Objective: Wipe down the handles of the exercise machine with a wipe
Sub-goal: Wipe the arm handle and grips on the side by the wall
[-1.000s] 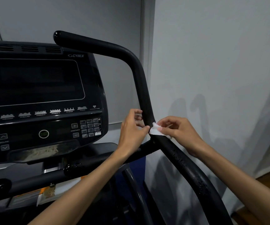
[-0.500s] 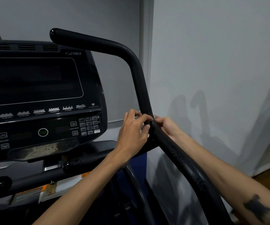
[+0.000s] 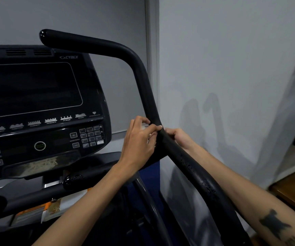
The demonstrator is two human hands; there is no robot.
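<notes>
Pale grey wall (image 3: 232, 59) filling right side, soft shadows falling across it. Darker grey panel (image 3: 63, 16) sitting left of wall, white vertical trim (image 3: 152, 50) dividing them. Wooden floor (image 3: 294, 189) showing at wall's lower right. Blue strip (image 3: 152, 171) running below wall's left edge. Light staying dim, even.

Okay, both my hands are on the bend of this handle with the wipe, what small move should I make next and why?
Probably slide both hands up the handle from the bend. The left hand and right hand pinch it from opposite sides there, and a sliver of white wipe shows at the left fingers. The section below is beaded with droplets, seemingly wiped; the upper curve looks dry.
</notes>
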